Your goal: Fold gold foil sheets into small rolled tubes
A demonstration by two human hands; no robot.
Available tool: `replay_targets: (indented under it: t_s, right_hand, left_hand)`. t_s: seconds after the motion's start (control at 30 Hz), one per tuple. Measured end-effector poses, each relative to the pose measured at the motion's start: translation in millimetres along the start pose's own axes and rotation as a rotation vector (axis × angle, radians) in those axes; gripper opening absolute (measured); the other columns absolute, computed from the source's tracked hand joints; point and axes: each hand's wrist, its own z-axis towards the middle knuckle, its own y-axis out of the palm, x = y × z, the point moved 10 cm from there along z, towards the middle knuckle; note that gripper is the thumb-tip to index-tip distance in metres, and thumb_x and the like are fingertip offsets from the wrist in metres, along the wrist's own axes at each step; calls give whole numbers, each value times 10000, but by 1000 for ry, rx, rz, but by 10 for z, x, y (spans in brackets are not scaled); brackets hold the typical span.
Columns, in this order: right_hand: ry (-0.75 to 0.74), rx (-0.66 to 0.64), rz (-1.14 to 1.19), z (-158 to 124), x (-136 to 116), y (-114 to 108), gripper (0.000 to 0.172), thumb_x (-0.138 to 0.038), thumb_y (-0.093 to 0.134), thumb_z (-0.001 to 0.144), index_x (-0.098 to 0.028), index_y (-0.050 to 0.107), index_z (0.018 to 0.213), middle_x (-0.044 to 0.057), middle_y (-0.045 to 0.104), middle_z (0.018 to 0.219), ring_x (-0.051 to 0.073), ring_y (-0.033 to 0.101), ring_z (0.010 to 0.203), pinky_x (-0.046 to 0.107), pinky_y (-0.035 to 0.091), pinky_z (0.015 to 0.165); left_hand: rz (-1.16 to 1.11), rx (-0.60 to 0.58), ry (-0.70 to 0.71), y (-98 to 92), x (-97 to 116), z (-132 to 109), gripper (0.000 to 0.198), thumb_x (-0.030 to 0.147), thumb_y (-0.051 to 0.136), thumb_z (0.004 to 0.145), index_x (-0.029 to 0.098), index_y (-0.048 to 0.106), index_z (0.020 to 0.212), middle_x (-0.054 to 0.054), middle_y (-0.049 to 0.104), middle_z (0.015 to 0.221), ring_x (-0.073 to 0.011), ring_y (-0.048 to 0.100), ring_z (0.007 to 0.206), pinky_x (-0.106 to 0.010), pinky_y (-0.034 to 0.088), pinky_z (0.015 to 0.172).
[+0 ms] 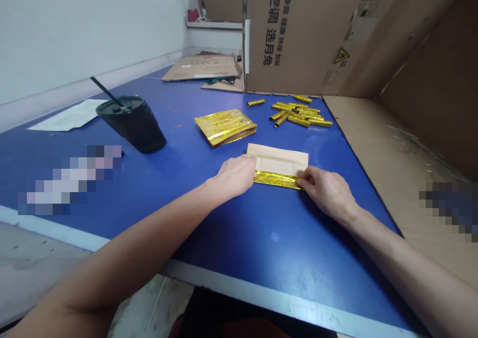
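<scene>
A gold foil sheet lies on the blue table, its tan paper back facing up and its near edge folded over so the gold shows. My left hand pinches the left end of that folded edge. At the right end, my right hand pinches the same edge with curled fingers. A stack of flat gold foil sheets lies just beyond my left hand. Several rolled gold foil tubes lie in a loose pile farther back.
A black lidded cup with a straw stands at the left. White paper lies behind it. A large cardboard box stands at the back, flat cardboard lies beside it, and cardboard sheets cover the right side.
</scene>
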Motion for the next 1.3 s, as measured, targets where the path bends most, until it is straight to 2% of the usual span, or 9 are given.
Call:
replay_targets:
  t_s: [0.17,0.23,0.4,0.5,0.57,0.83,1.0,1.17,1.3]
  right_hand:
    - [-9,65,-85,-87,-70,-54,213,-334,395,828,-195,515,935,47,639,714,188,557,564,265,275,456]
    - [-77,141,-153,-150,-179,-128,212,-298,378,839,-185,526,941,74,635,799,203,564,636,272,296,463]
    - [-426,309,-145,-373,-601,-280,259,-191,359,864,-164,611,917,112,627,1016,235,554,899,367,408,749]
    - [-654,239,8,-494,-822,-208,298,-202,374,873,-140,583,1076,106,565,1197,221,499,1093,387,362,932]
    - [-712,130,55,-518,-893,-87,363,-262,393,873,-106,528,1171,128,514,1255,225,453,1163,401,355,967]
    - [-668,-31,85,-513,-923,44,592,-464,402,845,-51,434,1268,189,411,1316,270,357,1230,459,308,1002]
    - [-653,-92,16,-524,-954,75,639,-485,368,851,-21,394,1289,193,379,1340,286,327,1245,456,280,1017]
    - [-606,-54,30,-478,-916,68,702,-527,378,829,-37,327,1329,214,313,1378,287,279,1269,451,267,1021]
    - [-541,-80,6,-433,-858,119,755,-543,374,821,-31,242,1361,226,269,1391,309,241,1278,488,257,1011]
  left_hand:
    - [3,-3,-8,-15,-10,-9,258,255,414,805,135,533,1000,-119,593,974,-231,608,783,-312,462,626]
    - [4,-7,-8,-21,-6,-16,250,255,417,808,136,534,994,-117,592,979,-230,609,790,-306,462,632]
    - [8,-3,-2,-38,11,-30,247,262,411,824,133,522,1002,-118,587,988,-234,610,817,-301,459,651]
    - [12,5,8,-49,26,-38,240,239,396,827,134,514,1008,-116,586,977,-247,611,816,-316,457,645]
    - [15,6,13,-46,31,-39,239,220,388,826,134,510,1013,-119,585,973,-244,611,811,-317,455,643]
    - [31,15,2,-81,4,-35,237,252,417,821,138,513,1005,-100,586,948,-222,598,787,-299,448,640]
    - [78,203,38,-385,230,-200,254,250,372,852,112,539,986,-132,553,1030,-270,507,989,-360,417,786]
    - [-203,45,321,-140,668,-336,387,393,318,885,133,479,1122,-94,537,1146,-209,474,1086,-309,379,896]
    - [-280,-10,362,34,660,-301,599,527,268,865,96,339,1275,-137,379,1333,-226,315,1252,-334,246,1022]
